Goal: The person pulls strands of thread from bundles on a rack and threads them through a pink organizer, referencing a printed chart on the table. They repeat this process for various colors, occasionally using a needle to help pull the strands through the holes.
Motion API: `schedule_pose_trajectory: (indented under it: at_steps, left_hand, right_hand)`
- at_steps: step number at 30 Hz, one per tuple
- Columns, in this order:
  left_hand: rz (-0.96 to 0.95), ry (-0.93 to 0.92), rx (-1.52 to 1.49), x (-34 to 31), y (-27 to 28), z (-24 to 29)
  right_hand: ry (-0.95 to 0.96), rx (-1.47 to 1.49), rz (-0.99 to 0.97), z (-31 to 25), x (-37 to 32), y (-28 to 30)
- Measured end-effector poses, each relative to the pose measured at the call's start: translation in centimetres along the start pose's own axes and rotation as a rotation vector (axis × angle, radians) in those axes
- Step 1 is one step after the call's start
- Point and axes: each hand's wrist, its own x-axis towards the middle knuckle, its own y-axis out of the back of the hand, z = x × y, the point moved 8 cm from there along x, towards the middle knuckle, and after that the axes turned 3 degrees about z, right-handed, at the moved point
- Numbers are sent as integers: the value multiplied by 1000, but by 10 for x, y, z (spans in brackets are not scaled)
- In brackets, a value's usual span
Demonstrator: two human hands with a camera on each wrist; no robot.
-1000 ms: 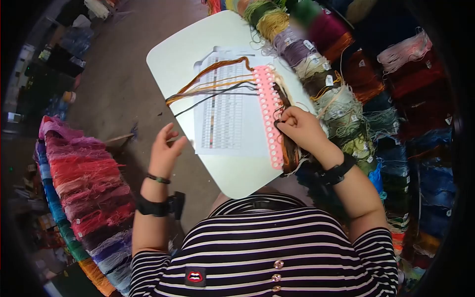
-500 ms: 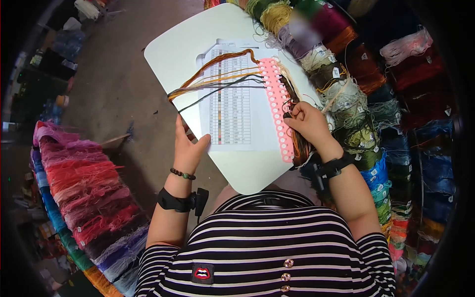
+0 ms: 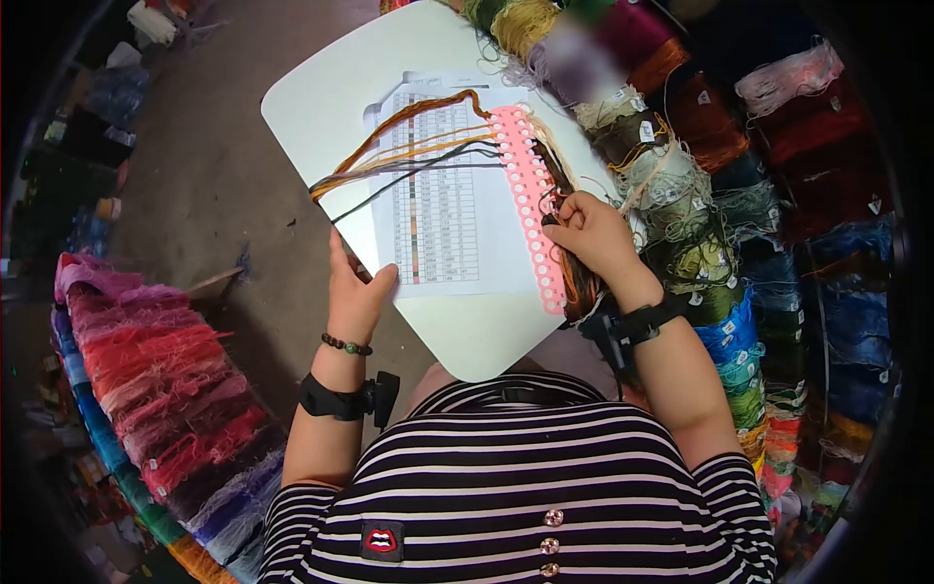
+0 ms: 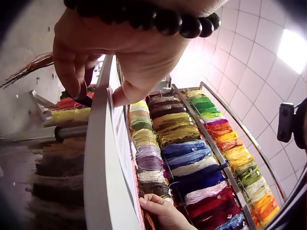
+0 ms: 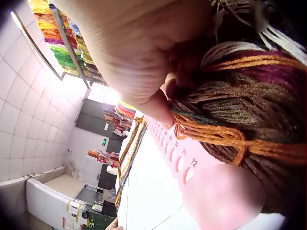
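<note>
My left hand [image 3: 355, 297] grips the left edge of the white board [image 3: 467, 341], thumb on the papers [image 3: 443, 224] and fingers below. In the left wrist view a dark strand [image 4: 85, 100] lies at those fingertips. A pink holed card [image 3: 525, 204] lies on the board, strands [image 3: 394, 134] running left from its upper holes over the edge. At the card's right side, my right hand [image 3: 601, 243] pinches something dark, probably thread, beside brown and orange bundles [image 3: 581, 292]. In the right wrist view the fingertips partly hide behind the hand, against the card [image 5: 178, 158] and the bundles [image 5: 225, 108].
Racks of colored thread skeins stand close on the right [image 3: 715, 224] and at the lower left [image 3: 161, 360]. Grey floor [image 3: 253, 146] shows left of the board. Loose pale strands [image 3: 650, 175] trail between the board's right side and the rack.
My left hand has come from the air beside the board onto its left edge. My right hand stays at the card's right side. The board sits slightly higher in the head view.
</note>
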Motion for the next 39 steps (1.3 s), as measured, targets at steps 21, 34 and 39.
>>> schedule_pose_trajectory:
  at_steps: [21, 34, 39]
  left_hand:
    - [-15, -729, 764, 3, 7, 85]
    - [-300, -714, 1140, 8, -35, 117]
    - [-514, -600, 1136, 75, -40, 147]
  right_hand:
    - [24, -144, 177, -27, -23, 10]
    - [139, -228, 160, -55, -34, -7]
    - [88, -266, 128, -72, -11, -30]
